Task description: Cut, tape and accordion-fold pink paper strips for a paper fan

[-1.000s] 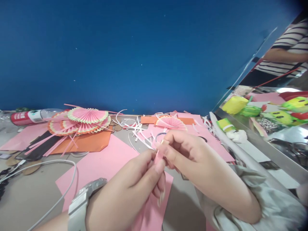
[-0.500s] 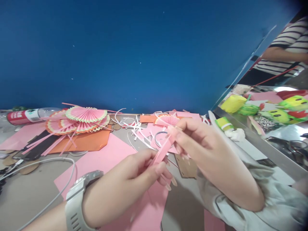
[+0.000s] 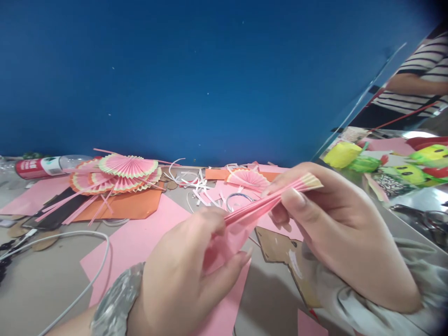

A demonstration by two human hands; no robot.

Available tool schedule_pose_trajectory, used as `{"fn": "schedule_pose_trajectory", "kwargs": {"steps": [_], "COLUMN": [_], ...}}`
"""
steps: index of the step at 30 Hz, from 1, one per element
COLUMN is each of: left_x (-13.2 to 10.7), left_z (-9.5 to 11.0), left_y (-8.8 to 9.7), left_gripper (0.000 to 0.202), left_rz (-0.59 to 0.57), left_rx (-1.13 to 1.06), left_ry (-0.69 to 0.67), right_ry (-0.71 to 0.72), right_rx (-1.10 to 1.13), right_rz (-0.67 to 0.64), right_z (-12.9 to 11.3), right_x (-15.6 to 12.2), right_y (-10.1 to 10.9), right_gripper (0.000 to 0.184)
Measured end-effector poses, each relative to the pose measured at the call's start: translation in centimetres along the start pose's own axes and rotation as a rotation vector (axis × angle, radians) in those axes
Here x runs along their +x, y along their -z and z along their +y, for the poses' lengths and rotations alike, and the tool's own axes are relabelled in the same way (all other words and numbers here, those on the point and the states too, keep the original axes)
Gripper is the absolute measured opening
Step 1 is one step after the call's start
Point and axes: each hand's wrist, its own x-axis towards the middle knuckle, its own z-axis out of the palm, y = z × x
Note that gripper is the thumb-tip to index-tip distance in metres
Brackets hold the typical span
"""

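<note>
Between my hands is a pleated strip of pink paper (image 3: 257, 208), its folds stacked narrow and its far right tip pale yellow. My right hand (image 3: 336, 224) pinches that yellow-tipped end between thumb and fingers. Around the left end my left hand (image 3: 189, 261) is curled, and the pleats spread loosely below its fingers. A large pink sheet (image 3: 133, 238) lies on the table beneath my left hand. Just beyond my hands sits a finished-looking pink pleated fan (image 3: 247, 178) with a light edge, near a ring-shaped dark object (image 3: 240, 198).
Several pink and orange fans (image 3: 128, 165) are stacked at left on an orange sheet (image 3: 122, 207). A bottle (image 3: 38, 167), a phone (image 3: 56, 210) and a white cable (image 3: 105, 252) lie there too. White paper strips (image 3: 201, 186) and cardboard (image 3: 276, 247) lie ahead. At right, a person in stripes (image 3: 427, 65) stands.
The pink strip has turned and its pale yellow end now shows in my right hand. My right hand has moved right, and the pleats have loosened beside my left hand.
</note>
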Motion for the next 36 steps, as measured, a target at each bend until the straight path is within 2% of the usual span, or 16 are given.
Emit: {"fn": "schedule_pose_trajectory", "kwargs": {"steps": [2,4,9,11,14,17,19,22,26,29,33,36], "left_x": [0.2,0.4,0.6,0.5,0.2,0.1,0.2,0.5,0.7,0.8,0.9,0.8], "left_z": [0.0,0.0,-0.1,0.0,0.2,0.6,0.8,0.8,0.6,0.5,0.6,0.6], "left_y": [0.2,0.4,0.6,0.4,0.2,0.2,0.2,0.2,0.1,0.2,0.3,0.3], "left_gripper": [0.012,0.01,0.019,0.022,0.023,0.021,0.022,0.024,0.03,0.029,0.03,0.026], "left_rz": [-0.01,-0.043,-0.062,-0.057,-0.053,-0.16,-0.246,-0.286,-0.232,-0.223,-0.268,-0.249], "left_rx": [0.109,0.182,0.364,0.303,-0.048,-0.412,-0.517,-0.477,-0.387,-0.366,-0.387,-0.484], "left_ry": [-0.123,-0.189,-0.319,-0.277,-0.046,0.217,0.313,0.323,0.318,0.311,0.314,0.276], "right_ry": [0.016,0.013,-0.049,-0.071,-0.085,-0.086,-0.085,-0.13,-0.225,-0.237,-0.228,-0.229], "right_rx": [0.021,0.047,0.122,0.137,0.201,0.273,0.315,0.347,0.301,0.246,0.202,0.158], "right_rz": [-0.005,0.0,0.042,0.053,0.093,0.169,0.19,0.105,-0.038,-0.003,0.039,0.0], "right_z": [-0.1,-0.2,0.1,0.3,0.5,0.6,0.7,1.2,1.8,2.0,1.8,1.9], "right_x": [-0.1,-0.1,0.0,0.0,0.1,0.3,0.5,0.6,0.6,0.7,0.7,0.5], "right_y": [0.0,-0.2,-1.1,-1.1,-0.8,-0.4,-0.2,-0.1,-0.3,-0.5,-0.8,-1.6], "right_gripper": [0.019,0.02,0.017,0.018,0.023,0.024,0.024,0.02,0.016,0.02,0.025,0.024]}}
